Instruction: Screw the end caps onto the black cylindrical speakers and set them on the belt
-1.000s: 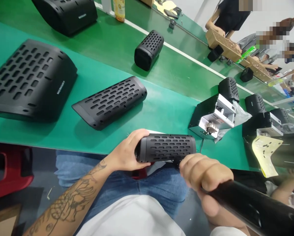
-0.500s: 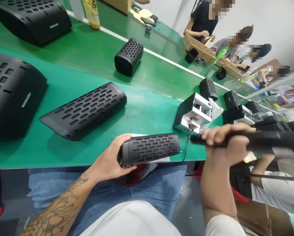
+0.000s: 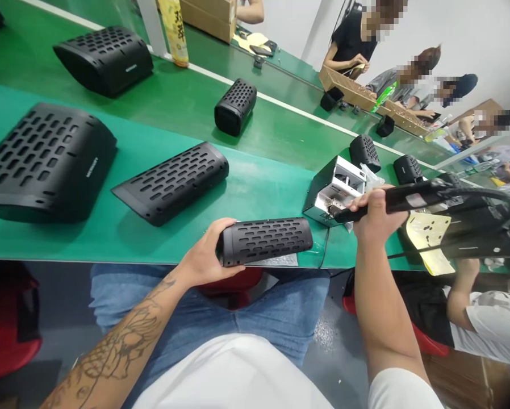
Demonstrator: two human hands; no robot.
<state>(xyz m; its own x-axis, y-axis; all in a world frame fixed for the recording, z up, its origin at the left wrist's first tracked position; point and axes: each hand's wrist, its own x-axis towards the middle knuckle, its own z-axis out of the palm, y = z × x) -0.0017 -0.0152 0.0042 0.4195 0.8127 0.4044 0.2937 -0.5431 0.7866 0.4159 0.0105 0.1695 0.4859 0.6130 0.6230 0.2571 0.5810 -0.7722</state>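
Note:
My left hand grips the left end of a black slotted housing, its fingers wrapped round that end near the table's front edge. Off to the right, my right hand is closed round a black electric screwdriver, which lies almost level with its cable trailing right. The screwdriver's tip points at the front of a screw feeder, a black and silver box. Whether the tip touches the feeder I cannot tell. Behind my left hand, a longer slotted housing lies on the green mat.
A large black housing lies at left, another behind it, and a small one mid-table. A yellow bottle stands at the back. Right of my arm are a yellow sheet and a seated co-worker's arm.
My right hand has moved the screwdriver up and left, bringing its tip to the screw feeder. My left hand still holds the slotted housing. The camera view has shifted.

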